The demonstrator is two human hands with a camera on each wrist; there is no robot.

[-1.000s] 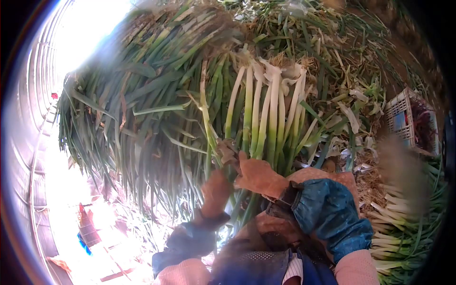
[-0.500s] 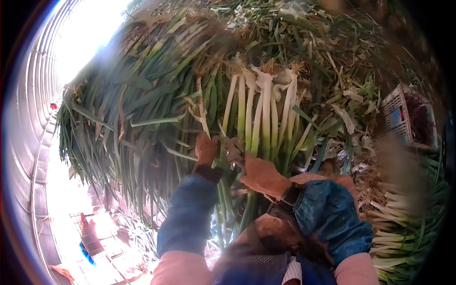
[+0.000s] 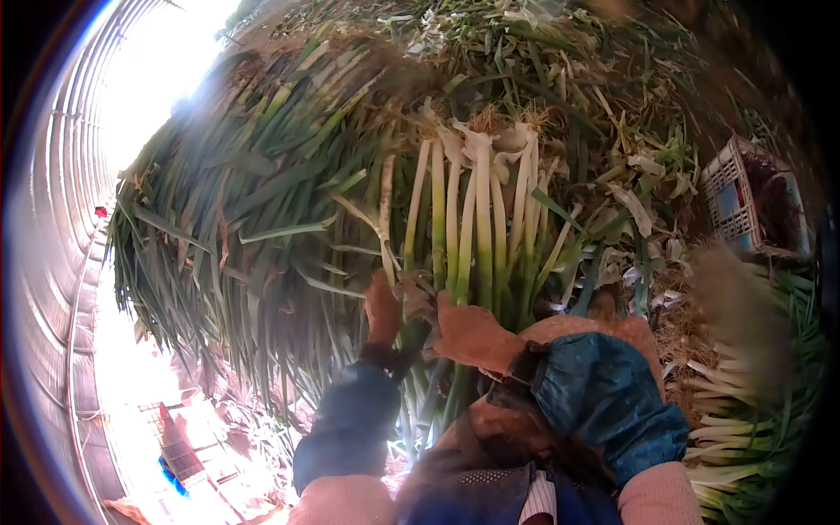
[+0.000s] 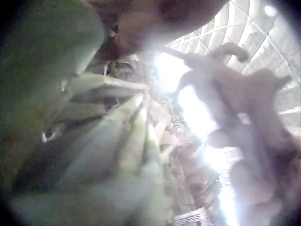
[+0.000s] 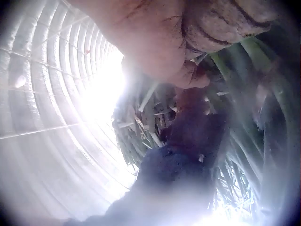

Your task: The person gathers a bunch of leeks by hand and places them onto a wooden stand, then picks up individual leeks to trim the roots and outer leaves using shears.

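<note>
Against the big green-onion pile (image 3: 262, 201), right hand (image 3: 472, 332) grips a cleaned white-stalked bunch (image 3: 477, 227); left hand (image 3: 382, 306) pinches loose skin (image 3: 416, 293) beside it. Peeling looks partly done; most of pile untouched.

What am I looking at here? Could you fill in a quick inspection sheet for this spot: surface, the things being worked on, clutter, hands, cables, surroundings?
Surface: ground covered in straw and plant scraps.
Job's things: bundle of green onions, white stalks pointing away from the person, green leaves near the body.
Clutter: loose trimmed leaves strewn about; more green onions piled at right; a big heap of leafy onions at left.
Hands: both gloved; left hand grips the bundle's left side, right hand grips its middle.
Cables: nothing seen.
Surroundings: a white plastic crate at far right; arched greenhouse ribs with bright light at left.
</note>
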